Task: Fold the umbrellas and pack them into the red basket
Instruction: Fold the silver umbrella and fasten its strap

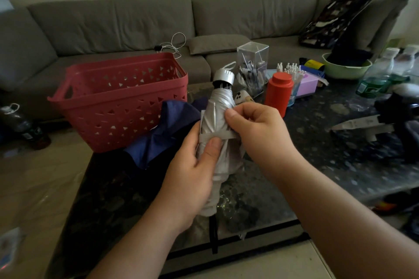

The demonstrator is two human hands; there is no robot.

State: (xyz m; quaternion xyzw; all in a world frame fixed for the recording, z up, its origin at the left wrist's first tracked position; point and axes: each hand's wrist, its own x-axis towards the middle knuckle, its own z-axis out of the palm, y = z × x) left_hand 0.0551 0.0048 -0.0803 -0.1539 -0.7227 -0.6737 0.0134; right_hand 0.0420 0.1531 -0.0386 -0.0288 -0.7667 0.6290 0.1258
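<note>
Holding the silver umbrella upright between my hands, I have my left hand wrapped around its lower half, fingers curled behind the bunched fabric and my thumb pressed flat on the closing strap that runs across the front. My right hand grips the umbrella from the other side, a little higher up, thumb and fingers pinching the fabric and the strap's end against the roll. The silver handle cap with its white wrist loop points away from me, above both hands, and the canopy's tail hangs below my left palm.

Just beyond my left hand a dark blue umbrella lies loose and unfolded on the dark table, its cloth touching the front of the red basket. The basket stands further out and to the left of my left hand, at the table's far corner; I cannot see anything inside it from here.

Past my right hand stand an orange bottle and a clear box of pens, close together. Further right of that hand sits a green bowl. A grey sofa runs behind everything.
</note>
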